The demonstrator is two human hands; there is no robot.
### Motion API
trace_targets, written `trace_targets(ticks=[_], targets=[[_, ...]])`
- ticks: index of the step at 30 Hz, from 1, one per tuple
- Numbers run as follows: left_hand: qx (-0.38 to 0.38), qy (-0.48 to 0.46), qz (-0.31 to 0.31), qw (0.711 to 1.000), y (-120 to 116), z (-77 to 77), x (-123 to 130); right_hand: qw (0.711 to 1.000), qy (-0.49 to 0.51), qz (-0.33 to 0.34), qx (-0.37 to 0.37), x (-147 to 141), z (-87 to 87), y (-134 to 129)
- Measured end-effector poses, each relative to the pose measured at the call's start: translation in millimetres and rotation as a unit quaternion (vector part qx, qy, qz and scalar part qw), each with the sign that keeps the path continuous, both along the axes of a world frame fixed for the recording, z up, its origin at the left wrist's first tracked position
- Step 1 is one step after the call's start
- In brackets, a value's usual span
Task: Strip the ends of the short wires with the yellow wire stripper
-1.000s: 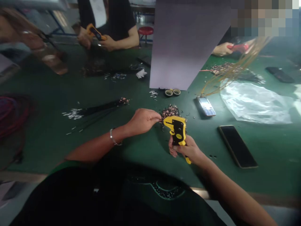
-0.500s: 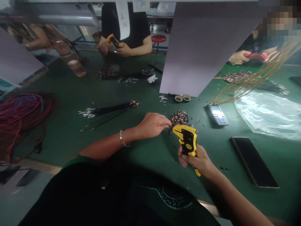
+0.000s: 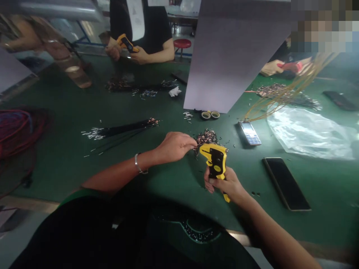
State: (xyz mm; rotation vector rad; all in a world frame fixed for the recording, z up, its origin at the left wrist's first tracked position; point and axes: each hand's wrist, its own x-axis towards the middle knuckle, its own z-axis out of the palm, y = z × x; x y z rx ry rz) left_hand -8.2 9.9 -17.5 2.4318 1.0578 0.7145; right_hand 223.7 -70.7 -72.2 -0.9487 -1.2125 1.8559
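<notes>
My right hand (image 3: 224,183) is wrapped round the lower part of a yellow and black hand tool (image 3: 217,160), whose head points up and left. My left hand (image 3: 178,146), with a silver bracelet on its wrist, is closed in a pinch just left of the tool's jaws. Whatever its fingertips hold is too small to make out. Right behind the tool and the left fingertips lies a pile of short black wires with copper-coloured ends (image 3: 207,137). Farther left a bundle of black wires (image 3: 120,129) rests on the green table (image 3: 168,186).
A large phone (image 3: 286,184), a lit keypad phone (image 3: 249,133) and a clear plastic bag (image 3: 308,134) lie on the right. Red cable coils (image 3: 19,134) are at far left. Beyond a grey panel (image 3: 221,56), other people hold tools.
The view has shifted, so the whole scene sits a little further left and slightly higher. Both hands keep nearly the same pose beside the wire pile, the tool still gripped.
</notes>
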Motion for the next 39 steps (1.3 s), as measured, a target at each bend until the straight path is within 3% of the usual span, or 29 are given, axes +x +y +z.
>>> trace_targets(ticks=[5, 9, 11, 16, 19, 21, 24, 26, 30, 32, 35, 39], targets=[[-0.027, -0.047, 0.046, 0.997, 2.3, -0.5, -1.1, 0.998, -0.017, -0.024, 0.05, 4.5, 6.6, 6.2], [-0.12, -0.105, 0.104, 0.982, 2.1, 1.1, -0.3, 0.979, -0.132, -0.04, 0.147, 9.9, 14.6, 3.9], [-0.186, -0.136, 0.125, 0.965, 2.3, 2.2, 0.5, 0.944, -0.231, -0.046, 0.229, 9.9, 17.4, 3.1], [-0.292, -0.232, 0.128, 0.919, 4.3, 1.0, 1.6, 0.803, -0.427, -0.026, 0.415, 0.7, 12.8, 1.8], [-0.349, -0.257, 0.12, 0.893, 5.3, -1.1, 1.5, 0.736, -0.495, 0.013, 0.462, -5.9, 8.7, -0.1], [-0.373, -0.256, 0.106, 0.885, 5.6, -2.2, 1.2, 0.72, -0.51, 0.027, 0.469, -8.2, 9.3, -1.1], [-0.363, -0.245, 0.095, 0.894, 4.5, -2.0, 1.3, 0.745, -0.48, 0.042, 0.462, -8.1, 14.2, -0.8], [-0.317, -0.223, 0.103, 0.916, 1.7, -0.2, 2.2, 0.775, -0.44, 0.037, 0.453, -6.5, 17.2, 0.9], [-0.109, -0.115, 0.091, 0.983, -9.6, 4.7, 5.5, 0.853, -0.356, -0.048, 0.378, -3.2, 18.1, 6.3], [0.009, -0.041, 0.063, 0.997, -16.6, 5.6, 7.7, 0.894, -0.312, -0.099, 0.305, -3.0, 17.9, 8.6], [0.144, 0.051, 0.014, 0.988, -27.2, 4.2, 11.7, 0.93, -0.248, -0.138, 0.232, -5.0, 20.0, 9.8], [0.237, 0.119, -0.047, 0.963, -40.1, 2.1, 17.2, 0.923, -0.248, -0.16, 0.245, -8.8, 24.2, 8.5]])
